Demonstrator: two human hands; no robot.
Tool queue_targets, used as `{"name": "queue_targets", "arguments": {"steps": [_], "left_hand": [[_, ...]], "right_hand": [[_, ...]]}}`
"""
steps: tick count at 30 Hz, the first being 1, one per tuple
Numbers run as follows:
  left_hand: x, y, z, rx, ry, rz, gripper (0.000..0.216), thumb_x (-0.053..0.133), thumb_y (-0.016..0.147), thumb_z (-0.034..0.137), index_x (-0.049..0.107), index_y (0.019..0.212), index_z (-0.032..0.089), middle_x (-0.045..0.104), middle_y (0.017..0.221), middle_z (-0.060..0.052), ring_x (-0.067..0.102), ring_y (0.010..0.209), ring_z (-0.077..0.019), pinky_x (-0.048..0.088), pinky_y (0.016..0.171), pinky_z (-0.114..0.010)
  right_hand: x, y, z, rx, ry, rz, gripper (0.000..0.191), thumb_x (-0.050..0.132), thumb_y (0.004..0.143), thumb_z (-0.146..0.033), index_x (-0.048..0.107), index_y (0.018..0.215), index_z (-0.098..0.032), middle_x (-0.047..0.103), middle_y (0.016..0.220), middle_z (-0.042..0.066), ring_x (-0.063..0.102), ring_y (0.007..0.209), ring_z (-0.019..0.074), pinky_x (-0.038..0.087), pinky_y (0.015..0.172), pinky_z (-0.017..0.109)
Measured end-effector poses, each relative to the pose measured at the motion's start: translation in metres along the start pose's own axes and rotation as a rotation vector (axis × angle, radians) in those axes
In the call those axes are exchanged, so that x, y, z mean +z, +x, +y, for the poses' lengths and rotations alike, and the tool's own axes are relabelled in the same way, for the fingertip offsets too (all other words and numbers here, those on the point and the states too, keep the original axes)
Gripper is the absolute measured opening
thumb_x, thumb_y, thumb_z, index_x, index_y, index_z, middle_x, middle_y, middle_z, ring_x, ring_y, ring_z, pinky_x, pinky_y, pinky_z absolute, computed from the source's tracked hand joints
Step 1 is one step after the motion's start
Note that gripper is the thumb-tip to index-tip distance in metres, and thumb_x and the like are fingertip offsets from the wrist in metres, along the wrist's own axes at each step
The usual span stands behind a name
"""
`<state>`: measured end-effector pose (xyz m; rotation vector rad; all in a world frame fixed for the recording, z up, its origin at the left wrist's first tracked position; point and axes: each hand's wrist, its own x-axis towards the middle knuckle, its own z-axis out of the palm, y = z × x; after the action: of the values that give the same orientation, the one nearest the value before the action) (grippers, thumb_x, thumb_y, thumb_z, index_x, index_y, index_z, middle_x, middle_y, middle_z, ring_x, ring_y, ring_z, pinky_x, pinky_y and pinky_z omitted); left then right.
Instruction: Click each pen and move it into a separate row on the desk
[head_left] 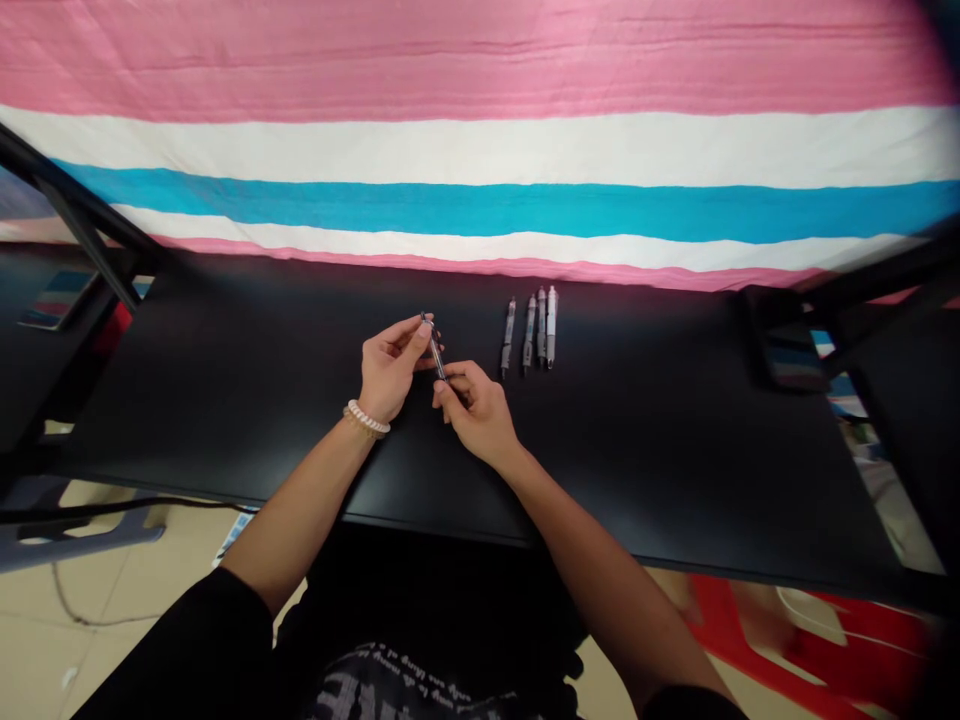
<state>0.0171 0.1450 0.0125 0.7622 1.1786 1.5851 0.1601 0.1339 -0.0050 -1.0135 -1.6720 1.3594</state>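
Observation:
Between my two hands is a slim pen (436, 352) with a clear barrel, tilted above the black table. My left hand (392, 362) pinches its upper end between thumb and fingers, with a coiled white band at the wrist. The lower end is gripped by the closed fingers of my right hand (478, 408), which hide its tip. To the right of my hands, several more pens lie side by side on the table: a grey one (508, 338) a little apart, two dark grey ones, and a white one (552, 325) at the right.
The black table (660, 440) stretches across the view. A striped cloth (480, 210) hangs along its back edge. Dark metal bars slope at both sides, with a phone-like dark object (787, 345) near the right one. A red stool (810, 650) stands below on the right.

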Motion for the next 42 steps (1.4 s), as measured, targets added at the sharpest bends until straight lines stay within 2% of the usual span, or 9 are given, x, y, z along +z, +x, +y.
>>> {"name": "queue_targets", "arguments": {"steps": [9, 12, 16, 23, 28, 32, 36, 39, 42], "left_hand": [[-0.008, 0.008, -0.004, 0.113, 0.021, 0.161, 0.034, 0.079, 0.077, 0.043, 0.068, 0.094, 0.016, 0.074, 0.089, -0.007, 0.073, 0.073, -0.0158, 0.059, 0.057, -0.023], [-0.005, 0.006, -0.004, 0.088, 0.002, 0.163, 0.037, 0.081, 0.075, 0.043, 0.066, 0.094, 0.015, 0.076, 0.088, -0.009, 0.074, 0.071, -0.0173, 0.060, 0.059, -0.026], [-0.003, 0.006, -0.004, 0.093, -0.020, 0.227, 0.037, 0.081, 0.074, 0.043, 0.066, 0.091, 0.014, 0.076, 0.085, -0.009, 0.074, 0.070, -0.0166, 0.060, 0.062, -0.026], [-0.003, 0.008, -0.003, 0.062, -0.132, 0.261, 0.036, 0.082, 0.073, 0.039, 0.065, 0.092, 0.015, 0.076, 0.088, -0.008, 0.075, 0.076, -0.0184, 0.061, 0.068, -0.030], [-0.003, 0.007, -0.003, 0.034, -0.131, 0.258, 0.033, 0.081, 0.075, 0.038, 0.064, 0.092, 0.015, 0.076, 0.093, -0.009, 0.075, 0.080, -0.0195, 0.061, 0.075, -0.035], [-0.004, 0.008, -0.004, 0.021, -0.134, 0.254, 0.031, 0.080, 0.076, 0.038, 0.063, 0.092, 0.016, 0.075, 0.092, -0.009, 0.075, 0.081, -0.0196, 0.061, 0.076, -0.035], [-0.003, 0.008, -0.003, 0.006, -0.128, 0.259, 0.031, 0.079, 0.077, 0.038, 0.063, 0.092, 0.017, 0.075, 0.092, -0.008, 0.074, 0.080, -0.0186, 0.060, 0.076, -0.034], [-0.002, 0.008, -0.003, 0.002, -0.141, 0.252, 0.030, 0.079, 0.077, 0.037, 0.063, 0.092, 0.016, 0.075, 0.091, -0.007, 0.074, 0.080, -0.0180, 0.060, 0.074, -0.032], [-0.003, 0.009, -0.005, 0.007, -0.122, 0.253, 0.030, 0.078, 0.078, 0.038, 0.062, 0.092, 0.017, 0.075, 0.092, -0.007, 0.074, 0.080, -0.0171, 0.060, 0.073, -0.030]], "right_hand": [[-0.007, 0.004, 0.003, 0.102, 0.269, -0.157, 0.043, 0.057, 0.093, -0.049, 0.063, 0.120, -0.017, 0.071, 0.077, 0.001, 0.062, 0.050, 0.0103, 0.050, 0.043, 0.023], [-0.006, 0.003, 0.009, -0.068, 0.015, -0.001, 0.035, 0.054, 0.095, -0.037, 0.068, 0.122, -0.020, 0.069, 0.076, 0.000, 0.062, 0.053, 0.0108, 0.055, 0.053, 0.027], [-0.003, 0.001, 0.008, -0.303, -0.242, 0.205, 0.032, 0.057, 0.094, -0.027, 0.069, 0.123, -0.025, 0.073, 0.093, 0.004, 0.070, 0.078, 0.0161, 0.060, 0.076, 0.034], [-0.007, 0.004, -0.001, -0.240, -0.149, 0.340, 0.011, 0.065, 0.089, -0.026, 0.073, 0.096, -0.024, 0.072, 0.098, 0.004, 0.070, 0.087, 0.0179, 0.060, 0.076, 0.034], [-0.006, 0.004, 0.003, -0.098, -0.027, 0.341, 0.015, 0.064, 0.090, -0.033, 0.067, 0.101, -0.023, 0.071, 0.088, 0.003, 0.069, 0.077, 0.0162, 0.059, 0.070, 0.032], [-0.006, 0.004, 0.003, -0.151, -0.065, 0.370, 0.017, 0.072, 0.082, -0.029, 0.066, 0.097, -0.023, 0.068, 0.095, 0.003, 0.067, 0.084, 0.0169, 0.058, 0.077, 0.033], [-0.006, 0.005, 0.002, -0.106, -0.027, 0.342, 0.011, 0.065, 0.088, -0.032, 0.064, 0.093, -0.022, 0.066, 0.086, 0.002, 0.066, 0.077, 0.0154, 0.058, 0.071, 0.032], [-0.006, 0.005, 0.002, -0.178, -0.061, 0.365, 0.010, 0.069, 0.085, -0.029, 0.064, 0.091, -0.022, 0.065, 0.098, 0.004, 0.066, 0.088, 0.0171, 0.059, 0.077, 0.033], [-0.005, 0.005, 0.001, -0.115, -0.006, 0.338, 0.012, 0.065, 0.089, -0.033, 0.063, 0.095, -0.022, 0.066, 0.087, 0.003, 0.067, 0.077, 0.0156, 0.059, 0.069, 0.031]]}}
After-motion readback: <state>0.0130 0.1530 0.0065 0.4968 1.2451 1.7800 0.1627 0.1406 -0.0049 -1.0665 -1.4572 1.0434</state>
